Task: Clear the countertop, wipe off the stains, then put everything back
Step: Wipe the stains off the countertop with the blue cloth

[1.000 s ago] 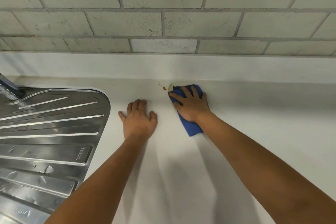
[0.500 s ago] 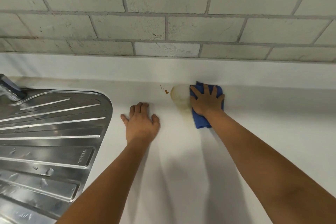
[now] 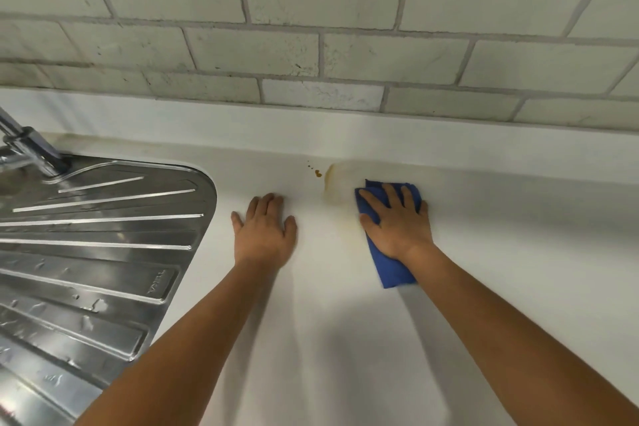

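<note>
Wiping is the step in hand: a blue cloth [image 3: 387,263] lies flat on the white bench [image 3: 518,270], its long axis running from the back edge toward the person, its far end at the wall side. Just to its left sit a pale yellowish smear [image 3: 340,190] and small brown drops [image 3: 318,174], so the next move likely calls for a firm sweep leftward. The right hand [image 3: 397,221] presses the cloth, fingers spread; the left hand [image 3: 264,230] rests open and flat on the bench, beside the steel draining board [image 3: 103,235].
</note>
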